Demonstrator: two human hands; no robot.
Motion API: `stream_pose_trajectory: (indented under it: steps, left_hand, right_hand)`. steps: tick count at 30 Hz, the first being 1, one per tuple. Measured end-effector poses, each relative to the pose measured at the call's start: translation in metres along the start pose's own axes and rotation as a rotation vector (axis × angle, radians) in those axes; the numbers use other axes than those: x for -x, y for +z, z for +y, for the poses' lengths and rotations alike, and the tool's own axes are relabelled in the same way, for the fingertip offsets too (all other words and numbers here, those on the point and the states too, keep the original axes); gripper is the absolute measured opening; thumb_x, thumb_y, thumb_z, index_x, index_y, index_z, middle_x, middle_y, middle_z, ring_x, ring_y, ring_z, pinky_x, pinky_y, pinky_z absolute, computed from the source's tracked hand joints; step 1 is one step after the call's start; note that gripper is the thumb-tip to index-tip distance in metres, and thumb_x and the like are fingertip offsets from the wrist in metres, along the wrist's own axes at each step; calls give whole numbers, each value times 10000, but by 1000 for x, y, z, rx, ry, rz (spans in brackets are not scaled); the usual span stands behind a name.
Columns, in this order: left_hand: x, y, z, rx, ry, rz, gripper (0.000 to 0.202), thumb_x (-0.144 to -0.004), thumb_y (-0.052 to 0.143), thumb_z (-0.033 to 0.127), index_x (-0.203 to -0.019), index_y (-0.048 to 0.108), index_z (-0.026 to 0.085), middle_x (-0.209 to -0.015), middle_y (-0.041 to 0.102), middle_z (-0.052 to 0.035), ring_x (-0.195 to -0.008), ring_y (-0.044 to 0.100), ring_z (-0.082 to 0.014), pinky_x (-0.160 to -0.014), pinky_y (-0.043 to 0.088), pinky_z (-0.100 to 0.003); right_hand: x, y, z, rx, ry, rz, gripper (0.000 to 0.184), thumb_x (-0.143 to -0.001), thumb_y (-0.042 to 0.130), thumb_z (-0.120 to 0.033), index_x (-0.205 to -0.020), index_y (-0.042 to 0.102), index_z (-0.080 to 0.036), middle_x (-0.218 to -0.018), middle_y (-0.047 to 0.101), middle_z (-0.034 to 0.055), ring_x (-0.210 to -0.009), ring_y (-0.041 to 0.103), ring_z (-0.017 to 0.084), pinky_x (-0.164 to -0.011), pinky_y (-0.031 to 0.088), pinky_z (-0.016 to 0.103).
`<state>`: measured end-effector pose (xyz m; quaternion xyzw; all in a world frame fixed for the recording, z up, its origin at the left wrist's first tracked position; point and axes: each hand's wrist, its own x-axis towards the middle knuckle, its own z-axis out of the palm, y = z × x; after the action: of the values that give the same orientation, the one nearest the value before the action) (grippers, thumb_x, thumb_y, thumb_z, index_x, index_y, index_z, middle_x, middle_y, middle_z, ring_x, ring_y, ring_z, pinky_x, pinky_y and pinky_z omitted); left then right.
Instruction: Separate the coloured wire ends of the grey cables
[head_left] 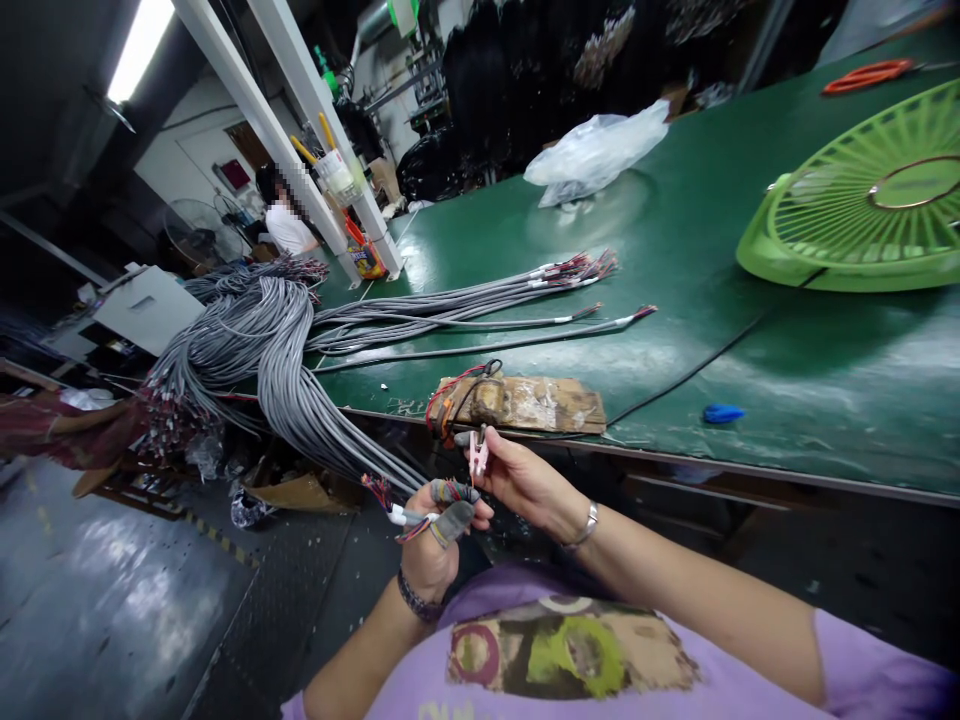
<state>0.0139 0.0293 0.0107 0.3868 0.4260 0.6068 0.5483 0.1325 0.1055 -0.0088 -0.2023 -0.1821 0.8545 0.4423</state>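
My left hand, with grey covers on its thumb and a finger, is closed around grey cable ends, whose thin coloured wires stick out on the left. Close by on the right, my right hand pinches a small pink clip that points down toward the left fingertips. Whether a thin wire sits in the clip's tip is too small to tell. Just beyond both hands, a worn wooden block with red and black leads lies at the edge of the green table.
A thick heap of grey cables hangs over the table's left edge. A green fan, orange-handled scissors, a plastic bag and a blue object lie on the table. A person is at the far left.
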Motion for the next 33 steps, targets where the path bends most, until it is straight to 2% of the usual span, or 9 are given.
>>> stream_pose_trajectory:
  steps: [4,11,15,18,23,26,29,31,33]
  left_hand:
    - [-2,-1,-1,-43,-49,5,202,-663,743,306,-725,664,131,-654,710,-50,-520,626,-119,-481,414,-184]
    - [0,-2,-3,-30,-51,35,203,-664,738,309,-729,659,135,-651,711,-50,-503,619,-114,-469,397,-179]
    - [5,-6,0,-29,-58,45,238,-635,758,336,-700,651,134,-638,708,-50,-491,616,-117,-466,401,-183]
    - [8,-12,-1,-37,-80,62,275,-615,770,363,-694,643,133,-633,704,-49,-494,615,-122,-465,399,-188]
    - [7,-19,-3,-66,-125,93,243,-719,694,354,-792,660,125,-807,724,-96,-697,665,-175,-560,457,-224]
    - [5,-19,-4,-115,-138,98,224,-743,666,320,-847,670,123,-951,709,-121,-817,665,-204,-582,464,-227]
    - [5,-17,-6,-198,-151,79,206,-726,665,253,-891,662,129,-971,702,-113,-706,660,-163,-511,415,-194]
    - [6,-14,-10,-241,-142,49,250,-687,671,170,-935,652,137,-965,701,-92,-660,641,-139,-554,436,-207]
    - [8,-12,-15,-281,-119,-4,340,-656,646,90,-992,637,141,-907,705,-67,-684,630,-145,-650,471,-244]
  right_hand:
    - [0,1,1,-13,-21,-11,289,-719,701,-439,-732,670,-152,-627,608,-6,-559,515,93,-568,426,234]
    - [2,0,3,-9,25,-29,337,-756,638,-501,-787,649,-166,-635,608,0,-570,529,108,-572,426,241]
    - [5,-7,2,-26,101,24,386,-821,527,-541,-819,638,-172,-728,646,30,-648,578,122,-603,446,235]
    - [9,-15,1,-12,135,75,357,-843,519,-503,-823,640,-167,-767,654,43,-643,577,115,-594,458,229]
    - [19,-29,-1,38,119,132,223,-802,617,-393,-751,642,-178,-742,645,28,-620,567,108,-591,467,235]
    - [26,-35,-3,166,33,135,200,-737,679,-382,-739,643,-186,-735,636,14,-605,547,108,-590,453,250]
    - [37,-34,-4,413,-70,138,231,-697,707,-404,-717,642,-183,-701,613,3,-597,515,108,-589,426,254]
    - [47,-28,-4,651,-136,79,225,-716,689,-406,-738,660,-183,-701,616,14,-629,519,130,-612,425,268]
    - [55,-19,-2,886,-206,-61,207,-750,658,-389,-819,683,-195,-787,647,41,-705,544,166,-669,441,298]
